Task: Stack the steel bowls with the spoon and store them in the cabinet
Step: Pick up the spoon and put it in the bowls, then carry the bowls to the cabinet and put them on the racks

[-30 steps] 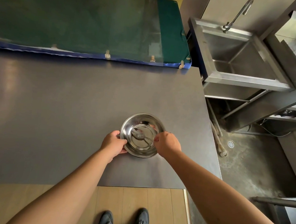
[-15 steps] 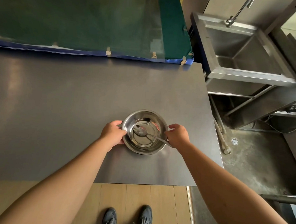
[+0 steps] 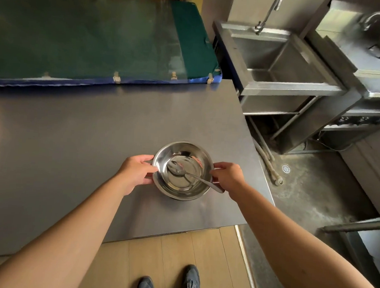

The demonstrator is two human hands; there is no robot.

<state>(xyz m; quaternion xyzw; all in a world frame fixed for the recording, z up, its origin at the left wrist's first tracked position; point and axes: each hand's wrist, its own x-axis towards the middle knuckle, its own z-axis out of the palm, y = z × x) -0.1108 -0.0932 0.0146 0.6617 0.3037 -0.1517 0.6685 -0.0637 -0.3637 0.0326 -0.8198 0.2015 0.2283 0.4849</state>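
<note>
Hands grip a stack of steel bowls [image 3: 183, 189] on a grey steel table [image 3: 73, 141], near its right edge. The left hand [image 3: 136, 174] pinches the stack's left rim, thumb on top, fingers curled beneath; the right hand [image 3: 228, 177] clasps the right rim the same way. A spoon [image 3: 191, 175] lies in the top bowl, handle jutting over the near-right rim. A sink [image 3: 278, 60] stands far right.

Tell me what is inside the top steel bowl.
A spoon lies in the top bowl, its scoop on the bowl's floor and its handle over the rim near the right hand. Nothing else shows inside; what is under the scoop is hidden.
</note>
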